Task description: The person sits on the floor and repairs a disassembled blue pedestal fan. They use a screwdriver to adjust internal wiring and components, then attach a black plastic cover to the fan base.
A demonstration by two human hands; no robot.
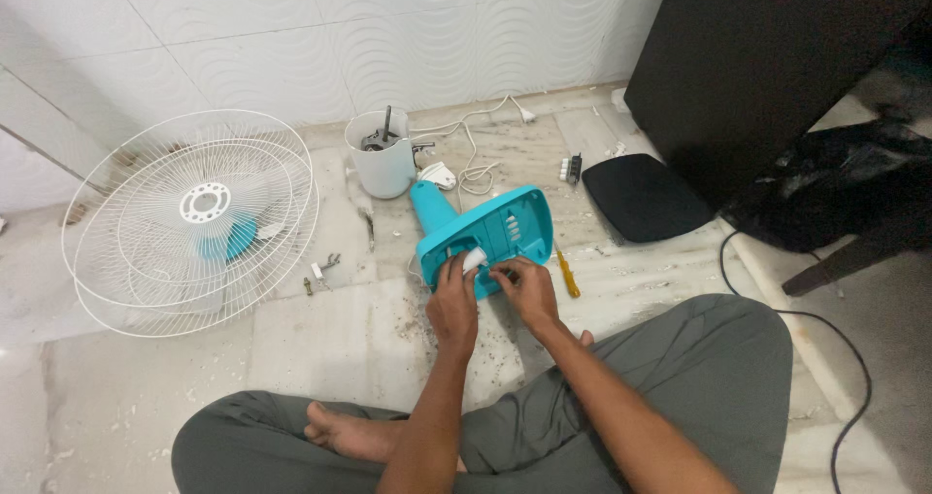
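A turquoise fan base (500, 224) lies tipped on its side on the marble floor, underside facing me, its neck (430, 209) pointing toward the wall. My left hand (452, 300) grips the lower left edge of the base, with a small white part (475, 259) at its fingertips. My right hand (524, 288) rests on the base's lower rim, fingers curled against the underside beside the left hand. Whether the right fingers pinch something small I cannot tell.
White wire fan grilles (189, 222) with a blue blade lean at the left. A white jug (381, 154) holds tools by the wall. A yellow screwdriver (566, 273), loose screws (320, 276), white cord (473, 159), black pad (644, 196) and dark cabinet (777, 62) surround me.
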